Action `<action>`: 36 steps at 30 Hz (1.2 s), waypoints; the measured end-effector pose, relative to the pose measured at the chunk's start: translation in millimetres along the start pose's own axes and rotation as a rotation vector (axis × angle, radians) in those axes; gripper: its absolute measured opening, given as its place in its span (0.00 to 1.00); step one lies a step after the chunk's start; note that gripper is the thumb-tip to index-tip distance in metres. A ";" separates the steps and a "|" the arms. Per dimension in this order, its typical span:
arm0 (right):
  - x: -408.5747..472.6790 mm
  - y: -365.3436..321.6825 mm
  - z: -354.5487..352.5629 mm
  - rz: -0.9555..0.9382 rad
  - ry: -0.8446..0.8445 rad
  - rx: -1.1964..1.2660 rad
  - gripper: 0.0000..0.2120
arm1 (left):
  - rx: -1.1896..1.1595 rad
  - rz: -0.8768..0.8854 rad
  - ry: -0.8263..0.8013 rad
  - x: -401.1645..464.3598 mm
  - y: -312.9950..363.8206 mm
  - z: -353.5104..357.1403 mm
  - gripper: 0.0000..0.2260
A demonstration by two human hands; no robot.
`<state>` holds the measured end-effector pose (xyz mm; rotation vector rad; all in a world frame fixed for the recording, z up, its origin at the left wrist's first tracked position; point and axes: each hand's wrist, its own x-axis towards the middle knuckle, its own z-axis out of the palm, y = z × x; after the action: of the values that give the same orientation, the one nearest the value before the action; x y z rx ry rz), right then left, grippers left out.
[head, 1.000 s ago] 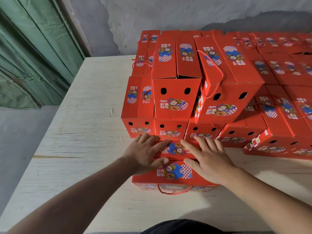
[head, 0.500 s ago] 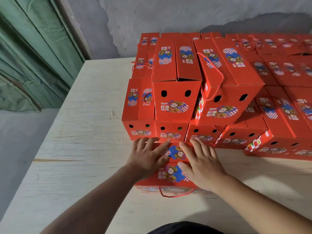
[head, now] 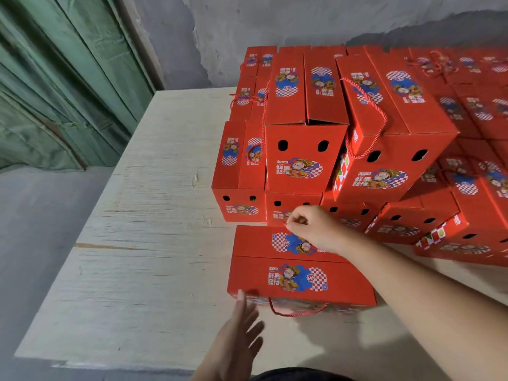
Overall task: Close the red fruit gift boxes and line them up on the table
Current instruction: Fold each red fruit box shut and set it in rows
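Right grip atop closed red box

The stacked red boxes run off the frame at three o'clock, so their count stays unknown. The right hand covers whatever its curled fingers pinch at the nearest box's far edge. The left hand is motion-blurred.

Single head-worn view, looking forward and steeply down from close above the near edge of a wooden table, toward stacked red boxes against a wall.
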<state>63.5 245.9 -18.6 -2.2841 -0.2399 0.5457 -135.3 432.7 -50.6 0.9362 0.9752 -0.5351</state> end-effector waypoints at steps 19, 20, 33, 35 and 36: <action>-124.8 -33.6 -26.2 -0.175 -0.201 0.076 0.34 | 0.056 0.342 -0.386 -122.1 63.2 102.6 0.25; -123.5 -36.2 -22.3 -0.133 -0.245 0.095 0.32 | 0.132 0.355 -0.422 -121.7 74.5 115.1 0.25; -129.1 -95.3 -107.2 -0.361 0.059 0.825 0.13 | 0.352 1.063 0.193 -62.0 109.6 15.1 0.12; -138.0 -97.0 -110.2 -0.346 -0.018 0.756 0.15 | 0.407 0.910 0.138 -43.0 91.3 3.6 0.12; -140.0 -95.8 -106.3 -0.323 -0.029 0.677 0.15 | 0.420 0.839 0.114 -33.5 82.5 0.5 0.11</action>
<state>-13.4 197.8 159.9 -1.5445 -0.3663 0.4100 -89.6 474.1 13.5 1.6469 0.4885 0.0395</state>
